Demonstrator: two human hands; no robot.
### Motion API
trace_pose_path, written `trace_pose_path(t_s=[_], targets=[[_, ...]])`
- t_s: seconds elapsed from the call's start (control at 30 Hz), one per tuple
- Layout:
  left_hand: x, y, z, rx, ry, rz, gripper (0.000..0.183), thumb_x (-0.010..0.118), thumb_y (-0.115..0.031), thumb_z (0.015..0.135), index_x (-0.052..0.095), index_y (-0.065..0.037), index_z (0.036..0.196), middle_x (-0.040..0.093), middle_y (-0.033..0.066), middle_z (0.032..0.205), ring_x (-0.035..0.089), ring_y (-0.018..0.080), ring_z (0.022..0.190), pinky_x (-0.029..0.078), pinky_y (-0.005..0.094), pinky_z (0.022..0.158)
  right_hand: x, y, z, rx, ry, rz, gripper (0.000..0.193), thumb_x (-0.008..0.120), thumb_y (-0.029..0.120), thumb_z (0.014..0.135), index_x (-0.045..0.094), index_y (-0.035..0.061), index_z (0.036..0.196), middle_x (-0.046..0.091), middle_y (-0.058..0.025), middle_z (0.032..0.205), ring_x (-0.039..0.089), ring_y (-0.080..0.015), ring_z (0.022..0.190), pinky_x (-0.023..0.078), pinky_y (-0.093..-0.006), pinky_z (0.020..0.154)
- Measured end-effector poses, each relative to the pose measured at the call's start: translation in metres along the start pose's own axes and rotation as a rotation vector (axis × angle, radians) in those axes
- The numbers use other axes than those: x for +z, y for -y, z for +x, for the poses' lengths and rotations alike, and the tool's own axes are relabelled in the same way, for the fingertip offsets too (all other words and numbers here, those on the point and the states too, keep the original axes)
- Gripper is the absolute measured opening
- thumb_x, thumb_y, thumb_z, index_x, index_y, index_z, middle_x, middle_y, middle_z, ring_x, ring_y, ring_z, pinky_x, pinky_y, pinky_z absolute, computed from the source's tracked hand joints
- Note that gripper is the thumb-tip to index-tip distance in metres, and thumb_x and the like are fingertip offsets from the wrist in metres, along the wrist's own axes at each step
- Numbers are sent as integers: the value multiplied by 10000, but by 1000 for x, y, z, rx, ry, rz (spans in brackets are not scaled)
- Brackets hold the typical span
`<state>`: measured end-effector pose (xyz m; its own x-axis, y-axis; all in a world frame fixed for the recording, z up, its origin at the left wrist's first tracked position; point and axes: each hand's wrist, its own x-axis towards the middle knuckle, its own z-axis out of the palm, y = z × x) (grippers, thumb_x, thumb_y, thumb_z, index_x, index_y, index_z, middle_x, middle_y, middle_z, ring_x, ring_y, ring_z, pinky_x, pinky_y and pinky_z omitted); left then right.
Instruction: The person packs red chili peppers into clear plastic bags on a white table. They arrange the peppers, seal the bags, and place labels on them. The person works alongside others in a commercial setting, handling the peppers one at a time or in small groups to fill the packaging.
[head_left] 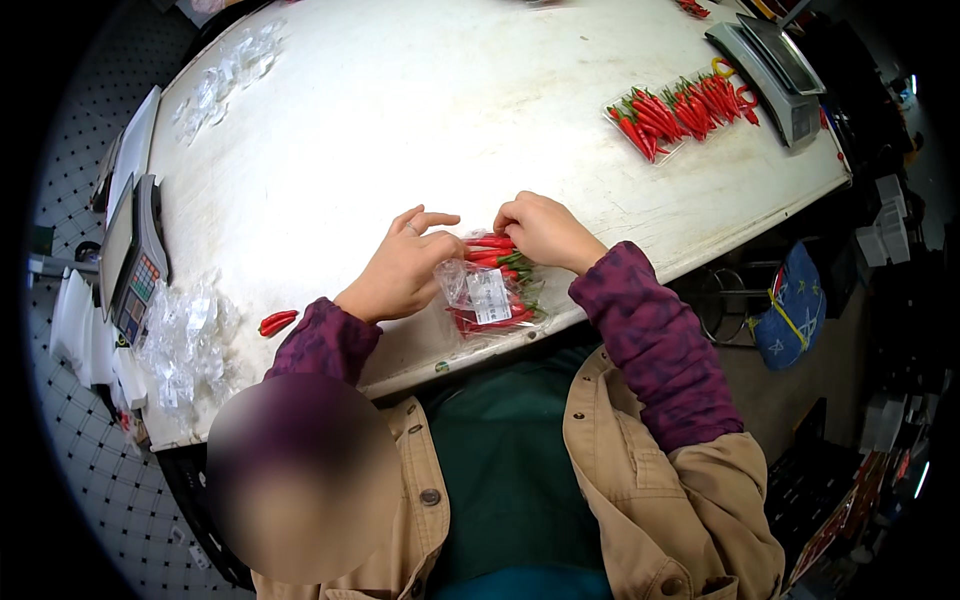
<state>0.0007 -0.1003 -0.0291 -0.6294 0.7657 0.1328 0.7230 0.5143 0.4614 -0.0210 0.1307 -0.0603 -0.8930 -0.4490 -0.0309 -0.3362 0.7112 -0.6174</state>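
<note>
Bag (455, 284): thin clear plastic, glossy, wrinkled. Label (490, 297): looks like smooth paper. Peppers (490, 242): smooth, shiny. Table (400, 120): smooth, slightly stained. Sleeve (645, 335): matt cloth. Jacket (625, 470): matt cloth, button (430, 497) looks metal.

Clear, crinkled plastic packet (453, 285) of slender, glossy red chilli peppers (488, 256) with green stems. Lies on the white tabletop (390, 130), close to the near edge. Peppers run roughly crosswise, most stems toward the right. Rectangular white paper label (490, 297), dark print, slightly tilted, covers the packet's middle. Film bunched and wrinkled at left; whether sealed, cannot tell.
</note>
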Motion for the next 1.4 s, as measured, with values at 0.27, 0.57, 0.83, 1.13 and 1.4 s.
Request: trace_pose_path(t_s=[0.27, 0.57, 0.83, 1.13, 1.4], targets=[[-12, 7, -2, 92, -134, 285, 219, 604, 4, 698, 523, -68, 888, 537, 82, 780, 530, 269, 812, 410, 406, 862, -12, 7, -3, 65, 38, 86, 140, 513, 85, 800, 641, 34, 823, 643, -160, 794, 609, -334, 787, 473, -410, 707], [14, 14, -75, -202, -221, 196, 225, 585, 22, 673, 522, -40, 880, 524, 120, 771, 518, 323, 744, 414, 398, 661, -15, -9, -16, 166, -46, 70, 136, 511, 96, 819, 624, 22, 820, 639, -168, 799, 608, -335, 782, 472, -406, 703], [22, -24, -109, -196, -190, 348, 209, 644, -41, 673, 605, -116, 864, 513, 80, 780, 523, 214, 683, 413, 357, 603, -12, -3, -15, 426, -24, 379, 148, 489, 94, 898, 584, -17, 888, 605, -91, 650, 592, -143, 477, 485, -281, 458], [-7, -45, -90, -354, -462, 17, 286, 687, -84, 655, 614, -47, 928, 595, 136, 989, 581, 300, 807, 466, 367, 699, -7, -2, -18, 466, -54, 479, 147, 484, 82, 890, 576, -33, 886, 612, -98, 670, 600, -146, 487, 490, -277, 450], [70, -69, -34, -174, -277, 230, 265, 689, -133, 677, 583, -77, 914, 529, 58, 841, 513, 233, 761, 402, 344, 657, -5, 3, -13, 482, -79, 471, 182, 437, 71, 868, 579, -43, 865, 628, -149, 680, 627, -198, 496, 496, -307, 467]])
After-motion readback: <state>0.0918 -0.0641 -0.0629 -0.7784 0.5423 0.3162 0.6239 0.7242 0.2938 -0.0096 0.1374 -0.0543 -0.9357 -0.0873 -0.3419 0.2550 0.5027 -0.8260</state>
